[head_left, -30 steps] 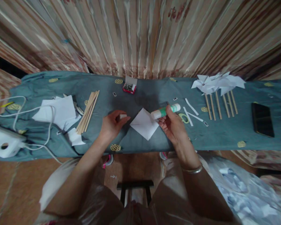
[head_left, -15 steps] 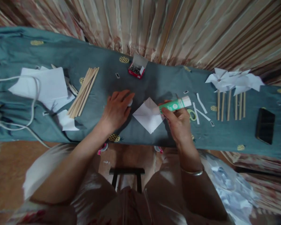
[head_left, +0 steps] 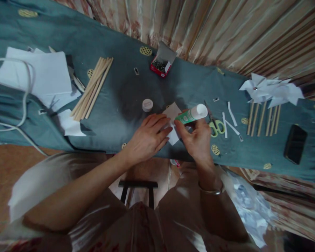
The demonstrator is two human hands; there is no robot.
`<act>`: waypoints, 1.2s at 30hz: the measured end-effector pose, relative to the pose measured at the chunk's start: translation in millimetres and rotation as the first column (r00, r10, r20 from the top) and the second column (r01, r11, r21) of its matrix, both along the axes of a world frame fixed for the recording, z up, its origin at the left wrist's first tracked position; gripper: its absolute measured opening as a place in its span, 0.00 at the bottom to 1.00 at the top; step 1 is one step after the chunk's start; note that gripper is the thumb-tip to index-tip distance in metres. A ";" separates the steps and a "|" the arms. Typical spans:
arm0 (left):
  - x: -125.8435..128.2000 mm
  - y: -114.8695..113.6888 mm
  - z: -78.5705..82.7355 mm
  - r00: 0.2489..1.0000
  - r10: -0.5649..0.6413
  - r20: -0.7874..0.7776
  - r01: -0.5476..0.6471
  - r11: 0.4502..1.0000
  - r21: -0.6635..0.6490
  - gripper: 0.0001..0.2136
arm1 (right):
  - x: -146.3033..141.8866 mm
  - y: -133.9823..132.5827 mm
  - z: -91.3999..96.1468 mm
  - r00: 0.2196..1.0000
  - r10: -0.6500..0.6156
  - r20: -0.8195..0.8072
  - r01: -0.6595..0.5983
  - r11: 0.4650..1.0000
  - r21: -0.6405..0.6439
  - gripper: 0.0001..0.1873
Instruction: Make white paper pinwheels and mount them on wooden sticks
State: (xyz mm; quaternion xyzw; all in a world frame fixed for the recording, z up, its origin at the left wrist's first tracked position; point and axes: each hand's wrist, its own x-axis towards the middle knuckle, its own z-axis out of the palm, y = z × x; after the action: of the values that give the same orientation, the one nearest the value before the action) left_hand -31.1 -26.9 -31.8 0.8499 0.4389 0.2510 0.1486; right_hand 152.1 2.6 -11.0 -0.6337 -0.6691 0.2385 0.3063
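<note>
A green and white glue stick (head_left: 191,114) is gripped in my right hand (head_left: 196,138), its tip pointing down-left onto a white paper square (head_left: 171,112). My left hand (head_left: 148,135) lies flat on that paper with its fingers stretched out, covering most of it. The glue stick's round white cap (head_left: 147,105) stands on the blue-grey cloth (head_left: 120,98) just beyond my left hand.
A bundle of wooden sticks (head_left: 92,87) and white sheets (head_left: 42,75) lie at the left. A red box of pins (head_left: 160,65) sits at the back. Green scissors (head_left: 215,125), paper strips, paper pinwheels (head_left: 270,91) on sticks and a black phone (head_left: 295,143) lie at the right.
My left hand set the cap down on the cloth and moved right onto the paper. My right hand brought the glue stick's tip down to the paper. The view shifted.
</note>
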 end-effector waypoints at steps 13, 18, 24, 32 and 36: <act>12.9 -5.0 -9.8 0.993 0.008 -0.122 -0.014 0.998 -0.054 0.25 | -2.0 3.2 5.9 0.982 0.034 0.187 -0.041 0.999 0.032 0.16; 13.2 -5.1 -9.2 0.995 0.012 -0.101 -0.016 0.999 -0.041 0.22 | -3.9 4.1 2.5 0.973 0.043 0.227 -0.066 0.994 0.093 0.19; 13.2 -4.9 -8.7 0.994 0.016 -0.112 -0.020 0.999 -0.031 0.23 | -2.6 5.3 2.7 0.961 0.078 0.266 -0.106 0.990 0.092 0.20; 13.2 -4.4 -8.6 0.993 0.017 -0.118 -0.021 0.999 -0.028 0.22 | 1.9 7.4 5.0 0.951 0.137 0.276 -0.162 0.984 0.070 0.18; 13.1 -4.8 -9.2 0.994 0.015 -0.111 -0.018 1.000 -0.026 0.22 | 3.4 7.6 5.5 0.948 0.166 0.271 -0.186 0.981 0.047 0.18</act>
State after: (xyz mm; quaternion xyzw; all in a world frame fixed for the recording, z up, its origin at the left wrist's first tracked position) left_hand -18.0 -31.8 -41.0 0.8567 0.4569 0.1988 0.1332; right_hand 155.5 10.2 -5.5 -0.5862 -0.7663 0.1532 0.2138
